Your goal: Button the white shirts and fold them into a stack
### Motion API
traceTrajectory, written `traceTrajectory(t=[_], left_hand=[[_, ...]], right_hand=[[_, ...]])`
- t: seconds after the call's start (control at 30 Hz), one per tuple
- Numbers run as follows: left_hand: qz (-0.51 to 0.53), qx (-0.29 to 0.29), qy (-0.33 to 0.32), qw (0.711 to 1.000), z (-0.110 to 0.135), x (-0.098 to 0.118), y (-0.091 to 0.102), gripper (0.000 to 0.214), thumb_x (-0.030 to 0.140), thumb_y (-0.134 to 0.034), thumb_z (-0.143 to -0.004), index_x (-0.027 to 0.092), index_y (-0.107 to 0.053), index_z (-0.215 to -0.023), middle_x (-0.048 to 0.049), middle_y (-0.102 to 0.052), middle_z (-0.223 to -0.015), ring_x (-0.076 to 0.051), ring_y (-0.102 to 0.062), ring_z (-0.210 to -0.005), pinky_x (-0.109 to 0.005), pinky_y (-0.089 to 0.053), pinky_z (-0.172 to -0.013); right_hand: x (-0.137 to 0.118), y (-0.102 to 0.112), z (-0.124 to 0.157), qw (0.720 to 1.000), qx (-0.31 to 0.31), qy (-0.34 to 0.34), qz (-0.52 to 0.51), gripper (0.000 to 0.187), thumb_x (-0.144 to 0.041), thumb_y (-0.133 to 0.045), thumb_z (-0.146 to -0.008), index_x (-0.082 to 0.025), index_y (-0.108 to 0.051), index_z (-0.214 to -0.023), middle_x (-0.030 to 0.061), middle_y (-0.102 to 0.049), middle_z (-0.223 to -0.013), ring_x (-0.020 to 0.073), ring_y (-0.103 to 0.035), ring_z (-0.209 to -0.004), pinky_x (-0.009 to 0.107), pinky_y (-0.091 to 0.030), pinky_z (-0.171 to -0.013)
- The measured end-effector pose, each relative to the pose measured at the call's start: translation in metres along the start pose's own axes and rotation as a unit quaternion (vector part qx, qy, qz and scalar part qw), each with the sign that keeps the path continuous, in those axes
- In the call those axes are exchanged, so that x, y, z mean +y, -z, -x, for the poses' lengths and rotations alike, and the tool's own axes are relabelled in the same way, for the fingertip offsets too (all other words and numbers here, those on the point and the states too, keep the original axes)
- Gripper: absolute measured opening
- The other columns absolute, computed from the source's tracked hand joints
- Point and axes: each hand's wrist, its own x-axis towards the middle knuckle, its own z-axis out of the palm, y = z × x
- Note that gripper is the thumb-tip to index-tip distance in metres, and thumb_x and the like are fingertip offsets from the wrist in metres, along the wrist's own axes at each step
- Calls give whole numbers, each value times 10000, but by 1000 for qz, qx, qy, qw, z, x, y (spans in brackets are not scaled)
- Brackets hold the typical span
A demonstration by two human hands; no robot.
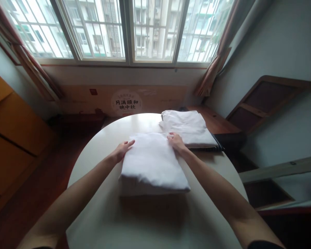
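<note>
A folded white cloth (151,162) is in front of me at the middle of the round table, its front edge drooping a little above a soft shadow. My left hand (123,149) grips its left side near the far corner, thumb on top and the other fingers partly hidden below. At the far right corner, my right hand (175,141) holds the edge with bent fingers. Whether the cloth rests fully on the table or is slightly raised, I cannot tell. Just beyond my right hand lies a stack of folded white cloths (188,126), with dark fabric showing underneath.
The white round table (93,180) has a curved edge on both sides. A brown wooden cabinet (223,121) stands behind it at right. A printed cardboard panel (155,98) leans below the barred window (106,41). Orange-brown furniture (12,131) is at left.
</note>
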Motion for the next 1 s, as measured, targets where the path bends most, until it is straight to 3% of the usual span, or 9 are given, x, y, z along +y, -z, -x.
traceTrajectory(t=[0.1,0.17,0.3,0.4,0.5,0.6,0.73,0.87,1.0], left_hand=[[41,-16,42,998,33,-17,1,531,342,-700,-742,108,-526,-1185,-138,-688,-994,-225,-677,-815,-307,-553,-676],[13,22,36,999,45,-23,1,641,300,-703,-731,121,-437,-1286,-118,-687,-948,-209,-670,-746,-304,-540,-636],[-185,118,-29,975,44,-20,5,688,319,-669,-752,152,-384,-1356,-75,-672,-873,-205,-656,-743,-313,-516,-685],[-398,150,-65,903,49,1,9,650,372,-648,-762,153,-439,-1337,-92,-664,-960,-243,-644,-887,-349,-492,-808],[-521,216,-179,806,75,27,-4,587,414,-507,-859,163,-405,-1380,-148,-571,-1249,-286,-569,-1101,-394,-454,-905],[-590,140,-297,738,99,23,-37,550,377,-426,-902,138,-398,-1397,-154,-449,-1414,-300,-422,-1287,-425,-353,-1037],[-631,20,-306,713,99,-34,-61,589,414,-381,-909,82,-408,-1395,-165,-397,-1454,-302,-317,-1367,-449,-230,-1116],[-631,11,-286,721,94,-77,-43,803,618,-340,-870,54,-323,-1441,-192,-264,-1511,-321,-224,-1405,-464,-208,-1126],[-635,-4,-257,728,105,-65,-23,867,687,-365,-824,41,-394,-1402,-229,-329,-1471,-338,-296,-1373,-461,-271,-1092]], right_hand=[[7,-2,14,998,-8,27,52,528,-299,-586,-800,-106,-493,-1283,124,-670,-1018,225,-625,-906,286,-453,-793],[8,-7,20,993,3,60,102,492,-225,-570,-805,-135,-490,-1283,93,-682,-954,221,-628,-884,284,-445,-794],[7,-16,25,977,43,120,173,426,-122,-481,-854,-147,-478,-1280,99,-676,-995,223,-625,-936,293,-437,-826],[-4,-9,39,960,25,146,238,397,-136,-488,-867,-129,-503,-1264,152,-621,-1145,252,-600,-1020,329,-443,-863],[-27,2,74,938,66,199,277,417,-279,-478,-906,-123,-500,-1292,187,-511,-1312,312,-513,-1159,410,-425,-930],[-42,-6,116,904,43,322,278,516,-372,-423,-932,-87,-438,-1362,197,-377,-1449,330,-342,-1328,460,-313,-1058],[-18,-41,148,870,-103,393,279,564,-397,-355,-952,-55,-391,-1400,186,-367,-1466,290,-295,-1376,455,-226,-1125],[28,-46,153,868,-144,385,277,742,-572,-351,-915,-56,-304,-1447,171,-267,-1511,285,-208,-1413,468,-164,-1153],[44,-15,158,878,-136,349,297,831,-620,-408,-871,-13,-320,-1431,217,-266,-1499,324,-236,-1399,479,-203,-1137]])
